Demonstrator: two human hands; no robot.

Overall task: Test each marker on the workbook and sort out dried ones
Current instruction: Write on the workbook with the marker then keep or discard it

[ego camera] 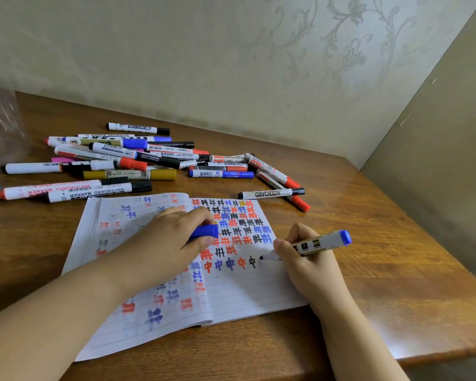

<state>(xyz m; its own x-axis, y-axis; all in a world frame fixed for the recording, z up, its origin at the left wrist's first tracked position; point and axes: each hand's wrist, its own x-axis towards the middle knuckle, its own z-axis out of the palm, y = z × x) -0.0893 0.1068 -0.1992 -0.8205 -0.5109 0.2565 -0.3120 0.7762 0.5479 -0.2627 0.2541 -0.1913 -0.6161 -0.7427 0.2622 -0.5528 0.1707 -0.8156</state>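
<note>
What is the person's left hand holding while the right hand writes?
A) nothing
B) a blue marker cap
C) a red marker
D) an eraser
B: the left hand grips a blue cap over the workbook, while the right hand writes with the uncapped marker.

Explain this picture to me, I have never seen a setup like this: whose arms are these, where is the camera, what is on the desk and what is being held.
There is no machine here. The arms belong to a person, and the single picture comes from a wide-angle camera worn on their head, looking forward and down.

On the wooden desk lies an open workbook filled with red, blue and black test marks. Beyond it is a loose pile of markers, all capped as far as I can tell.

The right hand holds an uncapped marker with its tip on the page, at the end of a row of marks. The left hand rests on the workbook and grips a blue cap, probably that marker's.
</note>
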